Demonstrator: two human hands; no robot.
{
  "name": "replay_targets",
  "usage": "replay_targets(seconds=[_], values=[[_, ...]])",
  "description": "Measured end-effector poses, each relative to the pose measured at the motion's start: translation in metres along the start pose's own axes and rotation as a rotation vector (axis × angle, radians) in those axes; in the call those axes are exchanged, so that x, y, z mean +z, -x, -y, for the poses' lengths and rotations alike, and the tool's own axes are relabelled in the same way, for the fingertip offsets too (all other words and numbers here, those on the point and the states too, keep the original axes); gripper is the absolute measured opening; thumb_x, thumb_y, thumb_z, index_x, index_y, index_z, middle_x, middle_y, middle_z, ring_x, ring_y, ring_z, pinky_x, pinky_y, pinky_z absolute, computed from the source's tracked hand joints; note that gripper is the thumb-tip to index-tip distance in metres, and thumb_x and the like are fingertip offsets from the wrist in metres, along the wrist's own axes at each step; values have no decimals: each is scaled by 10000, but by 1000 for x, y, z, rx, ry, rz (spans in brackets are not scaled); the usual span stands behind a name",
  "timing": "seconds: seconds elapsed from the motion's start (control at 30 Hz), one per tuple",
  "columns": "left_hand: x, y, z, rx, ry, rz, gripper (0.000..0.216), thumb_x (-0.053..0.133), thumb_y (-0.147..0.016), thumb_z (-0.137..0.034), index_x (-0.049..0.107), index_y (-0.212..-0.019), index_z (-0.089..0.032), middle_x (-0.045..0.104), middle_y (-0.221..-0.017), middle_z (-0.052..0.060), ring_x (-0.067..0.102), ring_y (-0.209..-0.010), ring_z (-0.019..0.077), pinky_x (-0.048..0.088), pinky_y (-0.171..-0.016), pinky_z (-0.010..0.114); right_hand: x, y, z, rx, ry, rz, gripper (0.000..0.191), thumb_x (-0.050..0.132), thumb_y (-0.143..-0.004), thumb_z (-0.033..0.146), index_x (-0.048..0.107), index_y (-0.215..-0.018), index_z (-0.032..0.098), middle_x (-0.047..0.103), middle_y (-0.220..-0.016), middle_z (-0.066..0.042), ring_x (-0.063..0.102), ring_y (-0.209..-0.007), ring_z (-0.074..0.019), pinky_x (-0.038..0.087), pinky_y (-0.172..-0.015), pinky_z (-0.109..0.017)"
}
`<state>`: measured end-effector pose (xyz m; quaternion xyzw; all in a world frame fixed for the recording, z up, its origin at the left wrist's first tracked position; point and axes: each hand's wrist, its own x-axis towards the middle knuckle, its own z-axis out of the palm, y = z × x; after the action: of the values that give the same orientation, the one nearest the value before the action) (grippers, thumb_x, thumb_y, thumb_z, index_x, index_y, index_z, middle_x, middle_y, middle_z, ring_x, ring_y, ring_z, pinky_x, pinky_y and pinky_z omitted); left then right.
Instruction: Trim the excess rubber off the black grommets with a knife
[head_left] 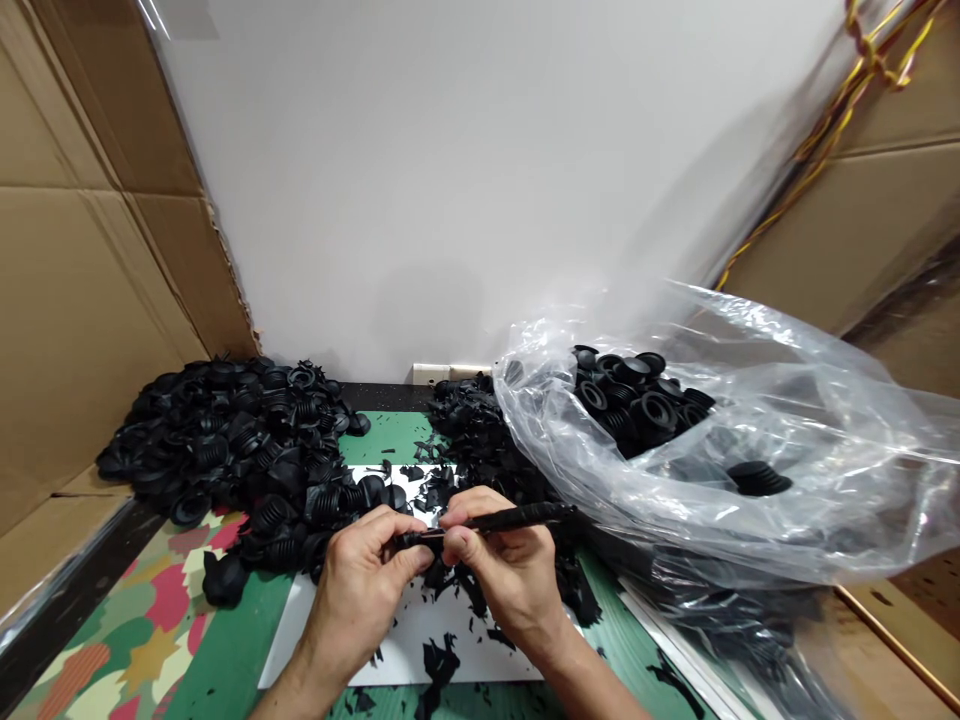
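Toward the table's point(234, 640) near edge, your right hand point(504, 560) grips a black-handled tool point(517, 518) — a slip could jab your left hand point(366, 572), pinching black rubber point(408, 541).

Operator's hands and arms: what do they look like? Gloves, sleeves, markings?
Left hand and right hand are bare: no gloves, and no rings, watches or wristbands show. Left forearm and right forearm are uncovered to the frame edge; no sleeves, cables or clear markings visible.
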<state>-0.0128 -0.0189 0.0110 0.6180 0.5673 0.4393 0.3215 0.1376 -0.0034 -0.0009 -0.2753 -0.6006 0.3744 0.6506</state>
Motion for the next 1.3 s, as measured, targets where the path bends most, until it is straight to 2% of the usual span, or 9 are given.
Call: replay_targets(seconds=[0.13, 0.27, 0.4, 0.5, 0.63, 0.73, 0.83, 1.1, 1.3], values=[[0, 1, 1, 9, -26, 18, 114, 637, -695, -234, 749, -698, -210, 669, -684, 25, 597, -646, 182, 456, -570, 255, 0, -2, 2, -45, 31, 2, 123, 638, -832, 262, 671, -742, 185, 606, -667, -21, 586, -543, -138, 514, -477, -248], [0, 1, -1, 15, -30, 15, 102, 642, -696, -231, 741, -680, -211, 653, -660, 19, 585, -623, 177, 443, -562, 254, 2, 0, 4, -51, 84, 26, 171, 611, -859, 297, 659, -741, 183, 604, -674, -23, 565, -493, -122, 498, -447, -243], [1, 1, -3, 6, -17, 24, 97, 664, -677, -266, 737, -659, -204, 593, -592, -3, 501, -520, 139, 375, -474, 234, 0, 4, 3, -215, 261, 32, 131, 561, -883, 216, 666, -809, 190, 622, -719, -45, 604, -590, -149, 517, -511, -261], [2, 1, -4, -7, -5, 17, 89, 659, -657, -243, 739, -669, -205, 602, -602, -7, 485, -512, 131, 369, -473, 234, -7, 1, -2, -283, 378, -53, 112, 566, -862, 149, 660, -823, 197, 635, -766, -58, 620, -657, -166, 530, -557, -278], [1, 0, -3, -7, -17, -17, 93, 648, -648, -208, 739, -670, -210, 640, -639, -4, 522, -549, 142, 401, -510, 244, -14, -5, -10, -111, 208, -199, 104, 585, -863, 213, 628, -771, 192, 615, -750, -33, 575, -530, -128, 493, -469, -260], [1, -1, -3, 2, -10, -22, 98, 652, -648, -209, 743, -684, -214, 648, -662, -3, 534, -557, 145, 413, -516, 250, -15, -8, -10, 62, 38, -203, 133, 620, -845, 266, 626, -748, 176, 588, -675, 1, 550, -461, -103, 460, -444, -239], [0, 0, -3, 8, -6, -23, 105, 652, -651, -205, 746, -698, -218, 647, -673, -4, 530, -559, 142, 410, -516, 248, -12, -8, -6, 139, -56, -174, 143, 640, -826, 287, 638, -744, 170, 578, -623, 15, 559, -460, -110, 453, -454, -236], [2, -1, 2, -20, -27, -3, 105, 661, -651, -225, 745, -710, -207, 614, -650, -2, 479, -539, 139, 372, -504, 250, -2, -1, -1, 135, -212, -10, 99, 671, -799, 272, 682, -766, 179, 590, -786, -22, 560, -486, -101, 478, -469, -246], [3, -1, 3, -30, -40, 26, 106, 680, -682, -297, 735, -690, -207, 570, -636, -12, 454, -532, 132, 351, -500, 247, 1, 4, -4, 66, -85, 36, 96, 658, -818, 262, 692, -783, 180, 613, -769, -45, 590, -593, -145, 492, -512, -264]])
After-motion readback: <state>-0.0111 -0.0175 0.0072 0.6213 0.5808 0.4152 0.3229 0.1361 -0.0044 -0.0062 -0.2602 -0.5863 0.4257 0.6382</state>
